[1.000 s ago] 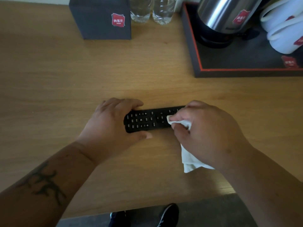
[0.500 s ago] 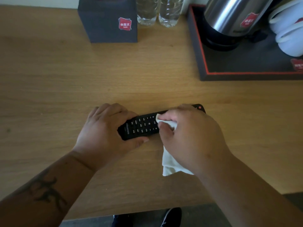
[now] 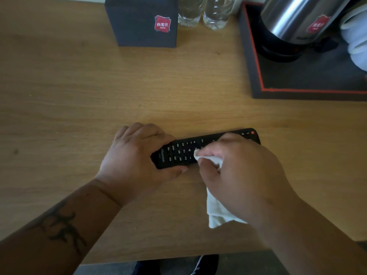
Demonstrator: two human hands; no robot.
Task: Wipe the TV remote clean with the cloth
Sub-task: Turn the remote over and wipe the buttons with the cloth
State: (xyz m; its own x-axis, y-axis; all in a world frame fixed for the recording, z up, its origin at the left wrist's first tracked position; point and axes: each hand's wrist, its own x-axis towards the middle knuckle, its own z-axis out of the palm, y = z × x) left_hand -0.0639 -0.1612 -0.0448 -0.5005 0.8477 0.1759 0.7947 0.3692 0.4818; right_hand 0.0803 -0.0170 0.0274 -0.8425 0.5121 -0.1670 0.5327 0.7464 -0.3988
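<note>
**Mid-wipe on the button face**

My left hand (image 3: pixel 135 161) grips the near end of the TV remote (image 3: pixel 190 151), fingers curled over its far edge and thumb pressed along the near edge, pinning it flat on the wooden counter (image 3: pixel 79 96). The remote lies crosswise in front of me, its red power button at the right end, tilted slightly away from me on that side.

My right hand (image 3: pixel 242 175) pinches the white cloth (image 3: pixel 210 161), a bunched corner of it pressed onto the buttons around the middle of the remote. The rest of the cloth trails down under my palm toward the counter's front edge.

I judge this to be the wiping step itself, with the keypad section under the cloth. The brand end beside my left thumb and the top end past my right knuckles lie bare on either side of the cloth. Next I need short strokes along the length, with enough pressure to get between the keys, while my left hand stops the remote from sliding. To reach the end it covers, I will have to regrip. The sides and back still look to need turning over.

Behind, well apart, stand a dark box (image 3: pixel 143 20), two water bottles (image 3: pixel 202 12) and a tray (image 3: pixel 256 76) with a steel kettle (image 3: pixel 297 16).
</note>
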